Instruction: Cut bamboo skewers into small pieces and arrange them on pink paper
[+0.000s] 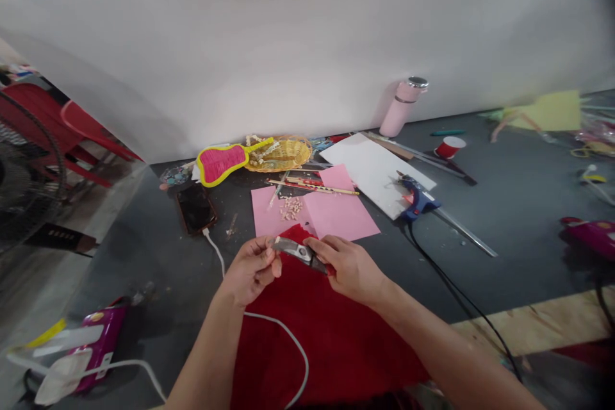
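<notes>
Over the red cloth (pixel 327 339), my right hand (pixel 353 269) is closed around the handles of a pair of pruning shears (pixel 302 252), their blades pointing left. My left hand (pixel 254 269) is pinched at the blade tip, and a small pale piece seems to sit there; what it holds is too small to name. Just beyond the hands lies pink paper (pixel 341 214) with a heap of small beige pieces (pixel 291 208). Thin sticks (pixel 317 187) lie across its far side.
A glue gun (pixel 417 202) with a black cord rests right of white board (pixel 375 173). A phone (pixel 196 208) on a white cable lies left. Behind are a pink-and-yellow guitar shape (pixel 221 164), a wicker basket (pixel 288 152) and a pink bottle (pixel 400 106). A purple power strip (pixel 98 339) sits near left.
</notes>
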A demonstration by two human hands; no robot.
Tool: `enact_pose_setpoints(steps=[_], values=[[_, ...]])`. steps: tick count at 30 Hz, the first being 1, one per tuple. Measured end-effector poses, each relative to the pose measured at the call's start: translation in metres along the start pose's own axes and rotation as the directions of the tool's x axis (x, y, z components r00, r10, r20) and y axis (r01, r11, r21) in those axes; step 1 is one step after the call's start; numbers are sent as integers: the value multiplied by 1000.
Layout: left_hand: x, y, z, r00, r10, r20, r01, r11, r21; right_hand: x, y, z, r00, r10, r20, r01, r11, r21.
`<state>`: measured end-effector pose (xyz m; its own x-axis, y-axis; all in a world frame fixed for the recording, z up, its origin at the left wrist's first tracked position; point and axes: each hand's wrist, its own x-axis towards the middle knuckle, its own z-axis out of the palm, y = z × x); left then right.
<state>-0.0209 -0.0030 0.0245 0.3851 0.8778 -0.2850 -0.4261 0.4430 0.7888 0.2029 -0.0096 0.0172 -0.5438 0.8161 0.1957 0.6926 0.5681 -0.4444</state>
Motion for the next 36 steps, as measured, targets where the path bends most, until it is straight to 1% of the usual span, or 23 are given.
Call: enact_pose_setpoints(steps=[2,4,7,9,11,13,15,17,20,22,26,29,36], values=[[2,-3,4,997,53,-57,-51,998,29,0,0,1,999,27,-18,-28,1000,-9],[5,-7,8,980,151,-132,-137,984,113,1,1,2,998,50,-34,-51,998,-20],[8,-12,13,922,328,-205,-258,917,305,1,3,2,996,72,-44,-73,997,-40],[8,-13,14,883,410,-227,-284,853,437,2,4,2,996,71,-51,-74,996,-51],[6,-12,13,859,458,-230,-273,788,551,2,5,1,997,58,-50,-61,997,-53],[4,-10,13,861,465,-205,-254,743,619,2,6,-1,998,39,-39,-41,998,-42],[2,-9,11,879,441,-181,-242,740,628,2,7,-2,999,19,-32,-20,999,-29],[2,-9,9,898,405,-172,-234,771,593,2,8,-4,1000,1,-28,-2,1000,-13],[3,-10,7,924,350,-154,-233,835,499,2,9,-5,1000,-10,-21,11,1000,19],[3,-10,5,932,333,-145,-229,848,478,2,9,-5,1000,-8,-11,8,999,37],[4,-9,6,929,339,-151,-221,832,509,2,7,-3,1000,24,15,-25,999,43],[4,-9,6,923,352,-156,-236,837,494,1,2,-1,998,60,22,-61,998,33],[6,-13,5,923,346,-171,-227,845,484,1,-1,3,993,114,25,-112,993,-44]])
